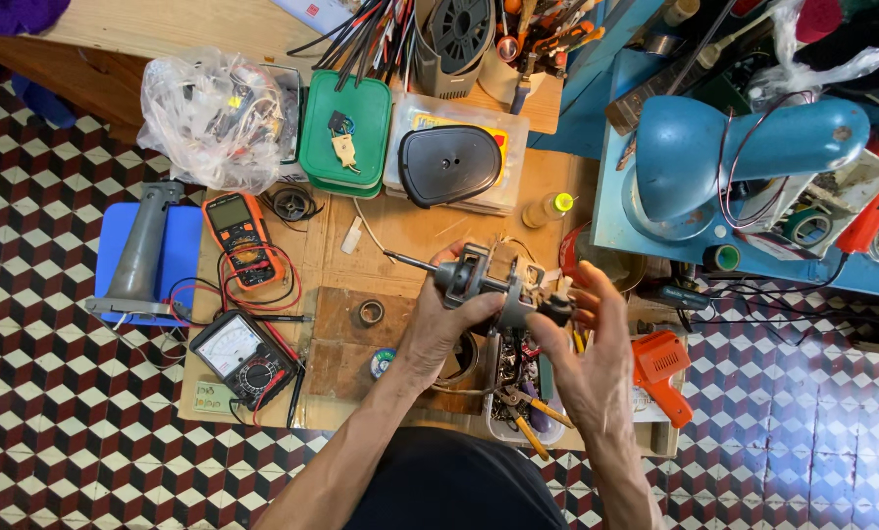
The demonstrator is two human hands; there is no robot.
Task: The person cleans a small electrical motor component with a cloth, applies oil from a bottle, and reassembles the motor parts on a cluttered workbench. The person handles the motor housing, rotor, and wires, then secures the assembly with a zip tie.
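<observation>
My left hand (pixel 439 329) grips a small grey electric motor (pixel 484 280) with a thin steel shaft that points left, held above a low wooden board (pixel 400 231). My right hand (pixel 596 348) is at the motor's right end, where loose wires hang. Its palm faces me and its fingers are spread, with the thumb and fingertips touching the black rear part of the motor.
An orange digital multimeter (pixel 238 236) and a black analogue meter (pixel 238 355) with red leads lie at the left. A green box (pixel 346 132), a black oval cover (pixel 449 165) and a plastic bag (pixel 214 118) stand behind. A blue lamp (pixel 724 147) and an orange soldering gun (pixel 663 368) are on the right.
</observation>
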